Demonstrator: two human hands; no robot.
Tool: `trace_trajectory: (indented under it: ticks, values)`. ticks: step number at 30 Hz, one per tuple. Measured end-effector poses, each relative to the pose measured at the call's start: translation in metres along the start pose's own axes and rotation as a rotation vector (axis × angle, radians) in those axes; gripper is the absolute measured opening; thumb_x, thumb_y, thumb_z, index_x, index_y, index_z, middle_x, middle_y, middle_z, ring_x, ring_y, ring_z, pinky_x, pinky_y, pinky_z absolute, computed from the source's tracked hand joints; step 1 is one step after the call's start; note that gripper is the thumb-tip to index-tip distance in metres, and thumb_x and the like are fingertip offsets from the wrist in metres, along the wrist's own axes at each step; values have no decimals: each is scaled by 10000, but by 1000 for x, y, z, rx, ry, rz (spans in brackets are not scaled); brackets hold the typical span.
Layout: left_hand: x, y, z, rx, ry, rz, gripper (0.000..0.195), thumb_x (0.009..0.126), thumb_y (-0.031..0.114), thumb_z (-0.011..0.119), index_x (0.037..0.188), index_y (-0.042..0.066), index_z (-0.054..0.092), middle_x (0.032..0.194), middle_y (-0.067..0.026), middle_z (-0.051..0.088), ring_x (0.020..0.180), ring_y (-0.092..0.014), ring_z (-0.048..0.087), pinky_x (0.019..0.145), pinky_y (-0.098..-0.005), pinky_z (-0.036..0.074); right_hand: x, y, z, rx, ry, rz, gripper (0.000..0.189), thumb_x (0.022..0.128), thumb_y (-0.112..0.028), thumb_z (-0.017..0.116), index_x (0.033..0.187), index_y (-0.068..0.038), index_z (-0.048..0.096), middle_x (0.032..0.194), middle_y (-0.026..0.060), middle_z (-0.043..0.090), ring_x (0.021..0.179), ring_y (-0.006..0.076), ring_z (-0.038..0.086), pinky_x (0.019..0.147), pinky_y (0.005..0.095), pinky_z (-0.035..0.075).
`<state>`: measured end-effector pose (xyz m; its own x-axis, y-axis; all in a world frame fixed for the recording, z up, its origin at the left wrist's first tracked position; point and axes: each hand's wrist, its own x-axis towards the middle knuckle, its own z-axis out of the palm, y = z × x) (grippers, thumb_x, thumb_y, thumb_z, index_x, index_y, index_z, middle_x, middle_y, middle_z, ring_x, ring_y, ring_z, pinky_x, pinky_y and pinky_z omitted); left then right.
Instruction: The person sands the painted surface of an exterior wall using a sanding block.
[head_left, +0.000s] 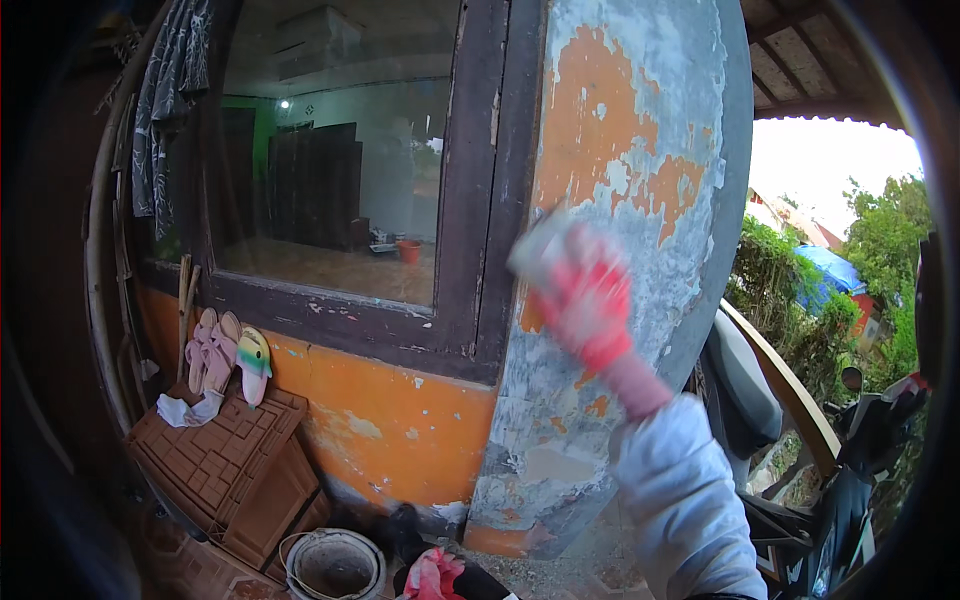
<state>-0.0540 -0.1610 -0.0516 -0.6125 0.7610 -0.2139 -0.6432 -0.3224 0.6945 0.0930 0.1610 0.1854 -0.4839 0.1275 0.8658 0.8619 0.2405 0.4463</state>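
My right hand, in a red and white work glove, is raised against the wall pillar beside the window frame. It is motion-blurred and closed around a greyish hand tool, whose exact kind cannot be made out. Orange paint clings in ragged patches to the pillar among bare grey and whitish areas. Low at the bottom edge is my left hand, in a like glove, near my dark-clothed leg. Part of it is cut off, and whether it holds anything is not visible.
A dark wooden window frame borders the pillar. Below stand a cement-stained bucket and a brown cabinet carrying sandals and a white cloth. A motorcycle is parked on the right.
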Motion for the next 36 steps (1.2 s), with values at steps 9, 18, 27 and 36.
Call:
trace_trajectory:
  ticks: [9,18,27,36]
  values:
    - [-1,1,-29,24,-35,17,340,1065,203,527,1273,-56,598,1216,-151,671,1036,-203,672,943,-336,566,-106,-74,13,263,-89,-646,274,888,-273,576,1152,-206,609,1249,81,561,1137,298,557,965,505,456]
    - [-4,0,-10,66,-34,25,289,1081,200,498,1248,-8,610,1157,-91,658,1025,-179,646,939,-331,543,43,-2,-4,80,182,74,637,779,-367,736,1370,-220,547,1459,168,439,1280,432,409,1025,569,365]
    - [-17,0,-40,399,-130,335,309,1062,178,522,1295,-18,576,1234,-141,652,1072,-211,663,951,-335,550,-180,-93,23,228,-137,-798,380,878,-268,605,1251,-196,615,1366,99,541,1226,347,544,993,519,460]
    - [-46,21,-22,173,-225,123,436,1055,195,469,1414,-50,481,1433,-177,550,1275,-292,582,1074,-366,491,25,51,-34,76,193,269,697,826,-422,717,1459,-231,495,1563,181,356,1390,460,331,1143,600,282]
